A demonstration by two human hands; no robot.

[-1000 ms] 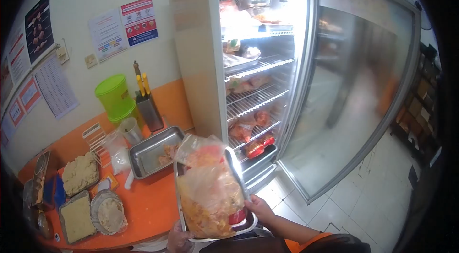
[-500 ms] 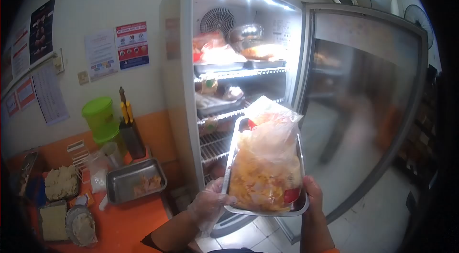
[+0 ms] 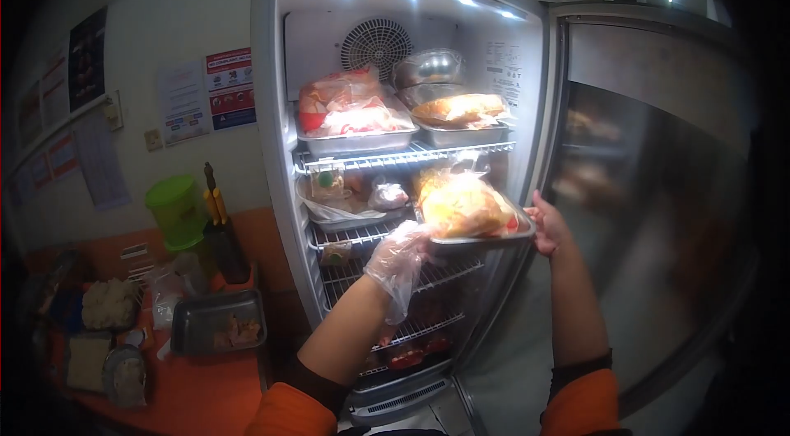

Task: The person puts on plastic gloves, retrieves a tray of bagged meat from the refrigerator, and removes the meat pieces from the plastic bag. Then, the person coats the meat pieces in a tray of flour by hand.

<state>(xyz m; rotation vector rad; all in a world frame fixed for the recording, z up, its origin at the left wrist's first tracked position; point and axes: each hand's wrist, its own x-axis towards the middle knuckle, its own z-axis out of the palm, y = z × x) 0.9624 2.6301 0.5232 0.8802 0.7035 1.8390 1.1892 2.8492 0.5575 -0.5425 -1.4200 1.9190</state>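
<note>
A metal tray (image 3: 484, 247) is at the middle shelf of the open fridge, its far end inside. On it lies a clear plastic bag of yellowish-orange food (image 3: 462, 204); I cannot make out what the food is. My left hand (image 3: 400, 259), in a clear plastic glove, is closed on the tray's near left corner. At its right edge my bare right hand (image 3: 549, 226) grips the rim, thumb pointing up. Left of this tray, on the same shelf, stands another tray (image 3: 350, 223) with wrapped items.
Bagged food in trays (image 3: 358, 142) and a metal bowl (image 3: 428, 68) fill the top shelf. The glass fridge door (image 3: 650, 214) stands open at right. On the orange table (image 3: 197, 391) at left are a metal pan (image 3: 193, 333), a green bucket (image 3: 174, 204) and a knife holder (image 3: 225, 253).
Both hands have moved forward and up with the tray, from in front of the fridge to its middle shelf. The tray now looks flatter, and the view is nearer the fridge.
</note>
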